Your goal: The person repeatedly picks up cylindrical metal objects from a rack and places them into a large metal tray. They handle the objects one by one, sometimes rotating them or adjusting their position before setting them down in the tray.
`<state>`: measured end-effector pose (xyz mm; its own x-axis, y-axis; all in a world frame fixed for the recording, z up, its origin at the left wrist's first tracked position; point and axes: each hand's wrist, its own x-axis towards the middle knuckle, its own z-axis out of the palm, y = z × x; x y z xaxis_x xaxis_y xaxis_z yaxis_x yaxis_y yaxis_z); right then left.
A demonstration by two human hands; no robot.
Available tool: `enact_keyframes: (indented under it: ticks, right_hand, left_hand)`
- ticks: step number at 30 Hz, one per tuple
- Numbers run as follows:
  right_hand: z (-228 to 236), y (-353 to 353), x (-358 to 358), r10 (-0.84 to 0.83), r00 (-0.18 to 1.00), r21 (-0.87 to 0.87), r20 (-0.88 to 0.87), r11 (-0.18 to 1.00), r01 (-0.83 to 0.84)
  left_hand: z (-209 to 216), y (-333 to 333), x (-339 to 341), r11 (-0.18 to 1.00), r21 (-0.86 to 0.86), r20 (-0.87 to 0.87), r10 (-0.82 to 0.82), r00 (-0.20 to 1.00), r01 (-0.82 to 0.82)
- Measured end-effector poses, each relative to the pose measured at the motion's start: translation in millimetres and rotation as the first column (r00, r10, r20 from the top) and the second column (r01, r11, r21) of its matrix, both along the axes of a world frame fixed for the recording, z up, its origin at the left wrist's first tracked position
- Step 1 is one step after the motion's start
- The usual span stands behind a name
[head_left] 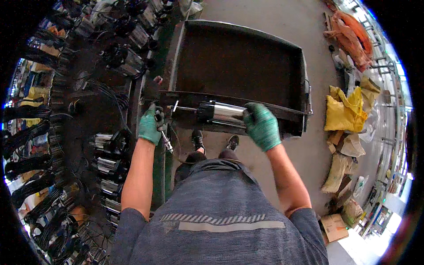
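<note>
A shiny silver motor-like cylinder [227, 114] with a black end lies across the near edge of a dark metal tray. From its black end a thin rod [185, 108] runs left to a short crossbar. My right hand [263, 127], in a green glove, is curled over the cylinder's right end; its fingertips are partly hidden. To the left of the crossbar, my left hand [150, 124], also gloved in green, is closed round a small silver metal tool [167, 142] whose slim end sticks out below the fingers. A thin hose hangs close to this tool.
The deep dark tray [242, 27] stands ahead of me. Several similar silver cylinders [108, 165] lie on the dark bench at left, among black cable bundles [31, 137]. Yellow sacks [346, 110] and a cardboard box [334, 227] stand on the floor at right.
</note>
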<state>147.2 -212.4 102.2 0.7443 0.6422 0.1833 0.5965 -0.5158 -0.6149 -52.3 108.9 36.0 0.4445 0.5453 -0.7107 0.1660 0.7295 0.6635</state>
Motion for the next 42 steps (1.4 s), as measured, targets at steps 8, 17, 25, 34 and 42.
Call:
enact_keyframes:
  ticks: [8,17,25,34,42]
  right_hand:
    - [-31.4,14.9,27.3,-0.173,0.855,-0.080,-0.489,0.985,0.154]
    - [-41.3,14.4,29.5,-0.185,0.933,-0.118,-0.308,0.981,0.156]
    - [-38.6,17.2,30.8,-0.184,0.936,-0.151,-0.302,0.978,0.143]
    - [-38.1,20.5,29.5,-0.204,0.937,-0.141,-0.283,0.975,0.170]
    - [-40.4,19.2,28.3,-0.191,0.947,-0.111,-0.257,0.980,0.167]
  left_hand:
    - [-54.5,33.2,21.7,0.979,-0.101,-0.137,-0.192,0.972,0.179]
    - [-66.4,48.5,24.2,0.888,-0.082,-0.130,-0.459,0.879,0.452]
    - [-66.0,54.6,29.3,0.850,-0.126,-0.173,-0.527,0.832,0.512]
    - [-55.4,48.8,36.9,0.804,-0.059,-0.196,-0.591,0.783,0.592]
    - [-59.2,44.4,34.4,0.829,-0.077,-0.205,-0.557,0.805,0.554]
